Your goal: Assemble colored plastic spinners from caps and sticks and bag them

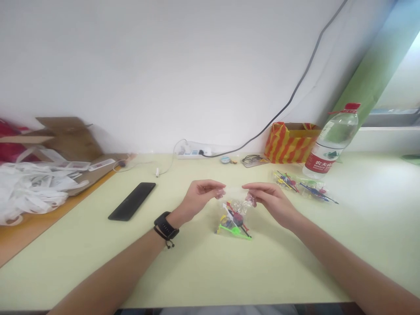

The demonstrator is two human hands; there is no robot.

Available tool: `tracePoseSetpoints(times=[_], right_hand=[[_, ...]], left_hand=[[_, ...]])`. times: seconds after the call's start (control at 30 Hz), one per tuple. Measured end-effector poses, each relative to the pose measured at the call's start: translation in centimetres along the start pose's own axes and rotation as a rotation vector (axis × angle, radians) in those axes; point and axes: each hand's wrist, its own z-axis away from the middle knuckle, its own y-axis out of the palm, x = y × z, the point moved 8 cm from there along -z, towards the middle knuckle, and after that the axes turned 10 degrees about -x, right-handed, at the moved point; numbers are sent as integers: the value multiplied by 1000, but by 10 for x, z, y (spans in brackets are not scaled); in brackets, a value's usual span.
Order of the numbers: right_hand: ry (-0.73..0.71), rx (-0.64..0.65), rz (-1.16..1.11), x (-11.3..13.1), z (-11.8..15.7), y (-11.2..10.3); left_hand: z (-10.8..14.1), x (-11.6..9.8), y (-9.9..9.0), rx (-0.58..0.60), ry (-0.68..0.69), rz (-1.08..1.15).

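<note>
A clear plastic bag point(244, 210) with small colourful plastic pieces inside is held up over the pale green table point(183, 275). My left hand point(201, 197) pinches the bag's top left corner between thumb and fingers. Its top right corner is pinched in my right hand point(269, 199). Green, red, white, yellow and dark parts show through the film, with a bright green piece point(234, 230) along the bottom. Whether the bag's lower end touches the table I cannot tell. A black watch point(166, 225) is on my left wrist.
More bagged plastic pieces point(315, 190) lie at the right, near a large water bottle point(328, 144) and a red-and-yellow striped bag point(290, 142). A black phone point(133, 201) lies left. White straps point(39, 183) pile by cardboard. A power strip point(193, 152) sits against the wall.
</note>
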Motion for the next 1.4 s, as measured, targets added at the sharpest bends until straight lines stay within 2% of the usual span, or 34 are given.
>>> tracePoseSetpoints(times=[0.17, 0.27, 0.43, 0.63, 0.83, 1.4], right_hand=[[-82, 35, -9, 9, 3, 4], [-160, 24, 86, 18, 7, 6], [-209, -22, 141, 20, 8, 7], [-197, 5, 149, 13, 7, 8], [-133, 89, 193, 10, 11, 20], [-140, 69, 202, 12, 14, 17]], left_hand=[[-1, 5, -4, -37, -27, 54], [2, 3, -1, -49, -6, 111], [8, -6, 2, -134, 55, -2], [9, 4, 15, -25, -26, -31], [14, 7, 24, 39, -9, -24], [15, -2, 24, 48, -1, -56]])
